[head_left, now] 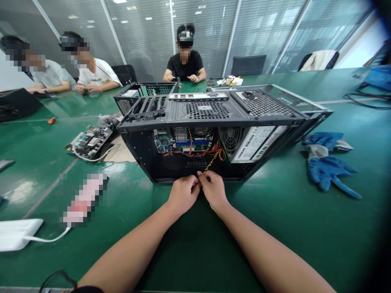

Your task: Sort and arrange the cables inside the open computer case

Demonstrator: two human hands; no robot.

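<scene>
Just in front of the computer case [175, 114], the left hand [183, 195] and right hand [213, 189] meet, grips closed on the yellow-and-black cable [211, 162], probably drawn out so both can reach its end. The case's open side faces them, presumably for access to the power supply [258, 142] and motherboard [165, 142] inside. Gloves [325, 171] lie right of the case, a loose circuit board [91, 142] left; a person [185, 65] sits beyond it.
</scene>
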